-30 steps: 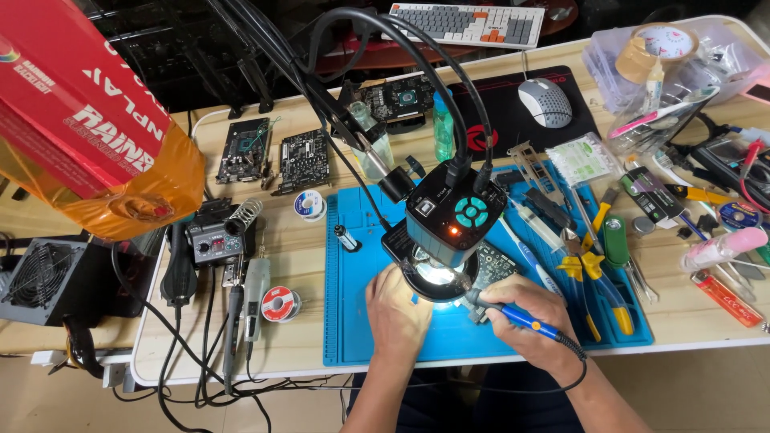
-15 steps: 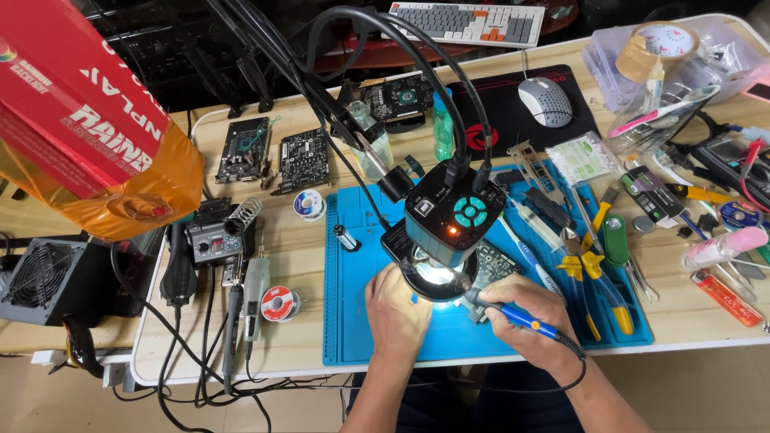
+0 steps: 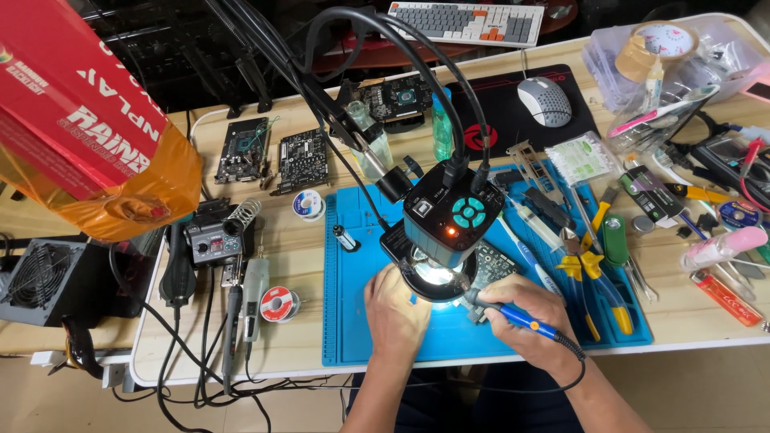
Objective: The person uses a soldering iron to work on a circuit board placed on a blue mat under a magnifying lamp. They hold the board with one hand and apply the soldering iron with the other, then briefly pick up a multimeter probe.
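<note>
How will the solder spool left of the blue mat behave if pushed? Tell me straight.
The solder spool lies flat on its flange, so it would probably slide, not roll. Small but wound with wire, likely heavy for its size. Stood on edge, it could roll toward the cables.

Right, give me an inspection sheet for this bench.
Surface: wooden table with blue mat.
Job's things: circuit board under the lit camera head; blue soldering iron.
Clutter: pliers, solder spools, spare boards, mouse, keyboard.
Hands: left hand rests on the mat by the board; right hand holds the iron.
Cables: black leads hang off the left edge.
Surroundings: red box, power supply.
</note>
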